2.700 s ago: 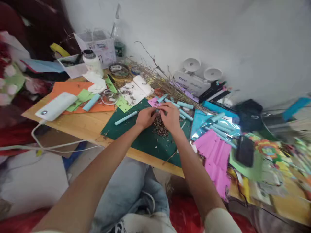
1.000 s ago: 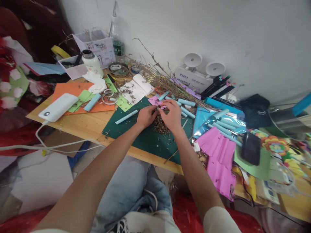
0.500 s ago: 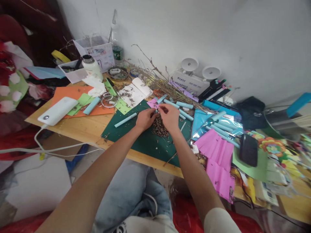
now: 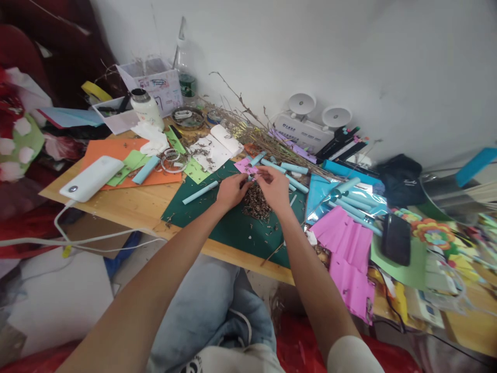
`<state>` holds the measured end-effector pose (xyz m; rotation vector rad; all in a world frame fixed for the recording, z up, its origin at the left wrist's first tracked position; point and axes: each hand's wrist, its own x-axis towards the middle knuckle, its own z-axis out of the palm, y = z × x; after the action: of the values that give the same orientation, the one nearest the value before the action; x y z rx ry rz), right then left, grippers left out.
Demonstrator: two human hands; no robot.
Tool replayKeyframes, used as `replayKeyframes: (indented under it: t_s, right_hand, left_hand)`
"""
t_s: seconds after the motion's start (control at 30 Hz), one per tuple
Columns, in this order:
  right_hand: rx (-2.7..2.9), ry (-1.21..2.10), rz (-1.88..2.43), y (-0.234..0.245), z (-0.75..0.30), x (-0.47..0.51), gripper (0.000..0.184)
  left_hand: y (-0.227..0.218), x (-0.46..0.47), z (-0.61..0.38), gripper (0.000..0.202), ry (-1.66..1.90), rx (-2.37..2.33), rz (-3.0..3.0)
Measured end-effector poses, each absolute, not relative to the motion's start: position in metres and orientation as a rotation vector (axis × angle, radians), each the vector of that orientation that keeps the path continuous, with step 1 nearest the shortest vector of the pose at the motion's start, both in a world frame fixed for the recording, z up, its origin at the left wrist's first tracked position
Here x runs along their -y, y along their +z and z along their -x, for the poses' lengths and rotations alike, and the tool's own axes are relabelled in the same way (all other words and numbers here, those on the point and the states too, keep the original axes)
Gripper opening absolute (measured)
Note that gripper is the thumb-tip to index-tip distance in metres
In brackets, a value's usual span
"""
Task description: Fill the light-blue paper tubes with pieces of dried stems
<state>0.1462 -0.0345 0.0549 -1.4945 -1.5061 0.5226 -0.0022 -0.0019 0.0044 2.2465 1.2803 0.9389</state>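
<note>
Both hands meet over a dark green cutting mat [image 4: 217,220] on a wooden table. My left hand [image 4: 232,189] and my right hand [image 4: 275,187] are closed in pinches, fingertips together on a small light blue piece that I cannot make out clearly. Just below the fingertips lies a heap of dry plant crumbs [image 4: 255,206]. A small pink paper [image 4: 246,165] lies just beyond the hands. Light blue paper rolls [image 4: 294,168] lie behind and to the right. One more blue roll [image 4: 200,192] rests on the mat left of my left hand.
Dry twigs [image 4: 248,124] stretch along the back. Pink sheets [image 4: 349,254], a black phone [image 4: 396,239] and a clear bag of blue rolls [image 4: 357,204] lie right. A white power bank [image 4: 91,177] with its cable, orange paper [image 4: 116,150] and a white bottle [image 4: 146,108] are left.
Both hands stayed pinched together over the crumb heap, with only small finger shifts. The view moved slightly.
</note>
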Motion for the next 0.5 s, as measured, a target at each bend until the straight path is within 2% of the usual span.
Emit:
replayKeyframes:
  t_s: [0.1, 0.3, 0.5]
  right_hand:
    - [1.479, 0.549, 1.482, 0.052, -0.142, 0.032, 0.018]
    - [1.678, 0.309, 1.505, 0.049, -0.14, 0.035, 0.014]
    - [1.837, 0.186, 1.463, 0.059, -0.139, 0.049, 0.021]
  left_hand:
    - [0.005, 0.002, 0.002, 0.019, 0.943, -1.279, -2.246]
    - [0.004, 0.001, 0.003, 0.017, 0.945, -1.26, -2.245]
    - [0.002, 0.001, 0.002, 0.015, 0.939, -1.269, -2.243]
